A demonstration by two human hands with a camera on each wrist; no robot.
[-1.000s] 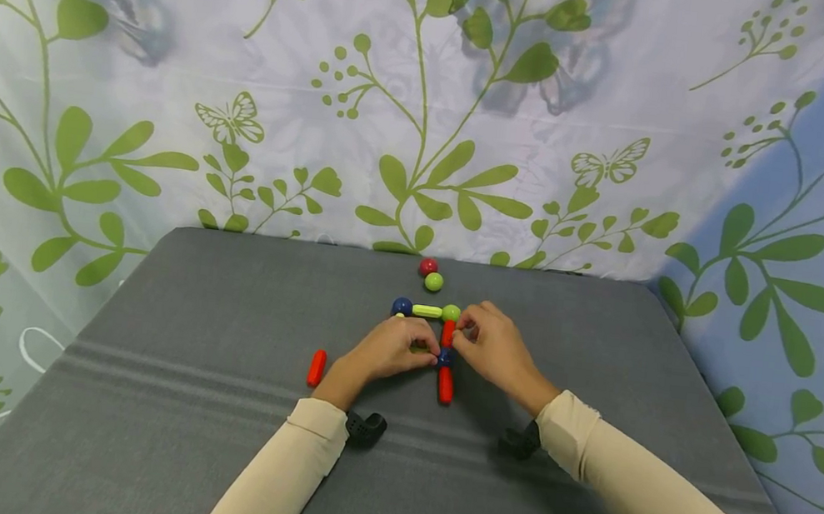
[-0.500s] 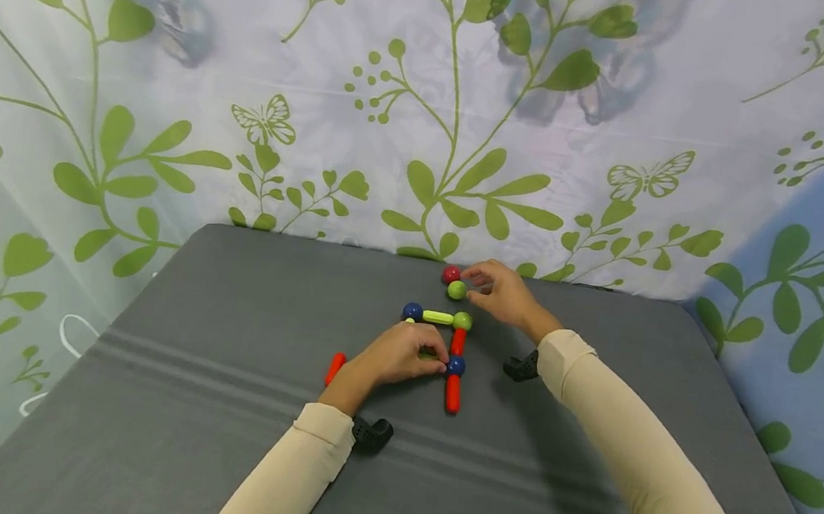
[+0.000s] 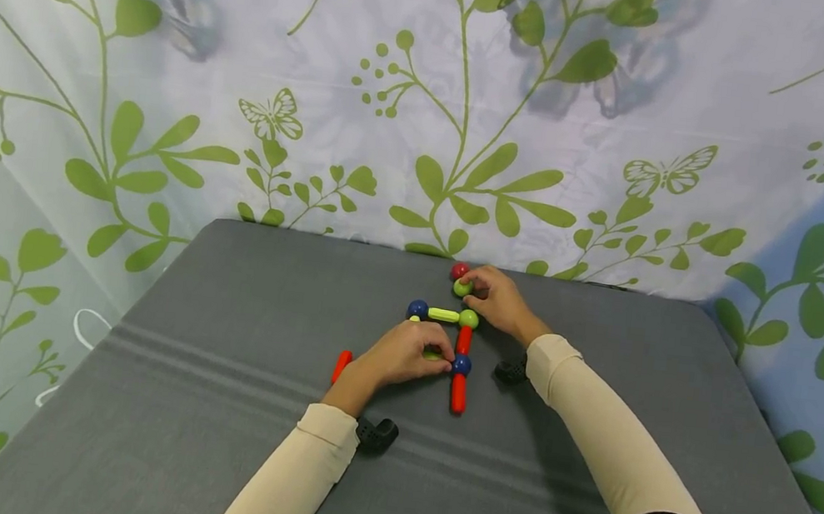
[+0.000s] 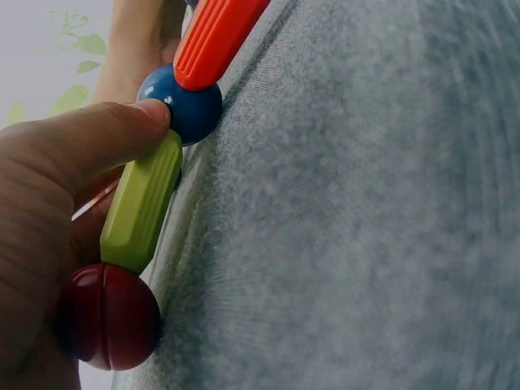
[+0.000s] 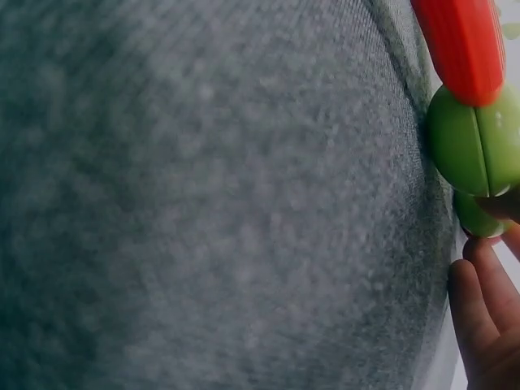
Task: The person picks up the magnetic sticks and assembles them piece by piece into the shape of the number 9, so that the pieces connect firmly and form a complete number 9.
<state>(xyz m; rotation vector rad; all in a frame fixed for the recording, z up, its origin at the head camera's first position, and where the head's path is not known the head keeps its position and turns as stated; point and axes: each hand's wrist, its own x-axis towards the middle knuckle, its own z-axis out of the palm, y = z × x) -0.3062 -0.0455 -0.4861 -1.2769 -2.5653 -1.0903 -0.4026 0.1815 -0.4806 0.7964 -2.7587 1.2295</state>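
My left hand (image 3: 405, 355) holds the near blue ball (image 3: 462, 365), the thumb pressed against it in the left wrist view. A yellow-green rod (image 4: 142, 203) joins this ball to a dark red ball (image 4: 114, 317) beneath the hand. Red rods (image 3: 459, 394) extend from the blue ball toward and away from the body. The far red rod meets a green ball (image 3: 469, 319), linked by a yellow-green rod (image 3: 443, 316) to another blue ball (image 3: 417, 309). Farther back, my right hand (image 3: 501, 302) pinches a loose green ball (image 3: 462, 288) between thumb and fingers.
A red ball (image 3: 460, 271) lies just behind the loose green one, near the back edge of the grey table (image 3: 289, 278). One loose red rod (image 3: 342, 365) lies left of the left forearm, partly covered. A leaf-patterned curtain (image 3: 366, 118) hangs behind the table.
My right hand has left the red rod, moved back to the loose green ball and now pinches it. The left hand keeps its hold at the blue ball; the head view has shifted.
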